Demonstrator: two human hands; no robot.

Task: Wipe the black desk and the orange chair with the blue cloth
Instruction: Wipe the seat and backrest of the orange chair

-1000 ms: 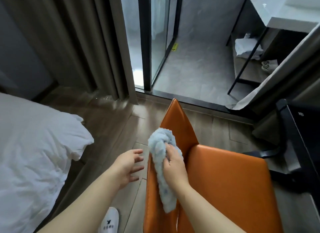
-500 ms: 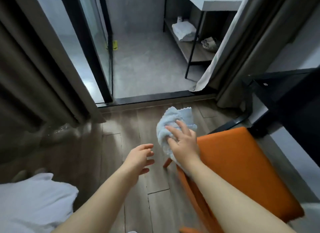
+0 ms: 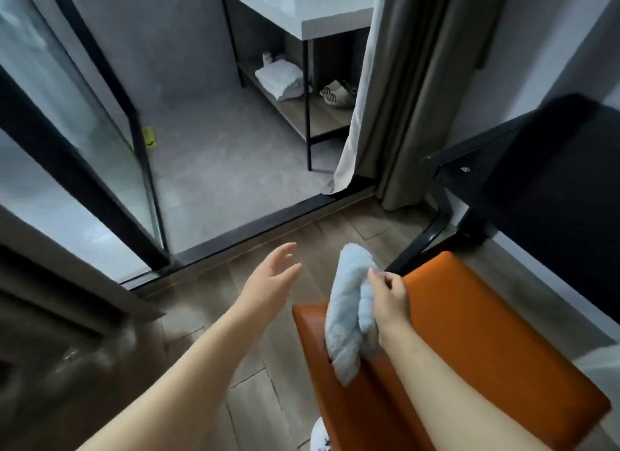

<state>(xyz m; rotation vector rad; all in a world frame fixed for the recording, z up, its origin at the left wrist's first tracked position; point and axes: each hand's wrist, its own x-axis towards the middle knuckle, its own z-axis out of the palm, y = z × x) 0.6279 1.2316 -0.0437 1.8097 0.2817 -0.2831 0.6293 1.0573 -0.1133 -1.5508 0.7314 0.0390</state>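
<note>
The orange chair (image 3: 476,336) fills the lower right, its seat facing up. A bunched light blue cloth (image 3: 347,308) lies over the chair's left edge, near the far corner. My right hand (image 3: 391,303) grips the cloth from the right, fingers curled round it. My left hand (image 3: 270,281) hovers above the wooden floor to the left of the chair, fingers spread and holding nothing. The black desk (image 3: 550,195) stands at the right, just beyond the chair; only its near end shows.
A glass sliding door with a black frame (image 3: 134,148) opens onto a grey tiled floor ahead. A white counter with a shelf (image 3: 302,115) holds towels and slippers. A grey curtain (image 3: 402,98) hangs beside the desk. A white slipper (image 3: 320,435) shows at the bottom.
The view has swung to the right, bringing the desk in. My right hand has carried the cloth from the chair's left side onto its left edge. My left hand has lifted forward.
</note>
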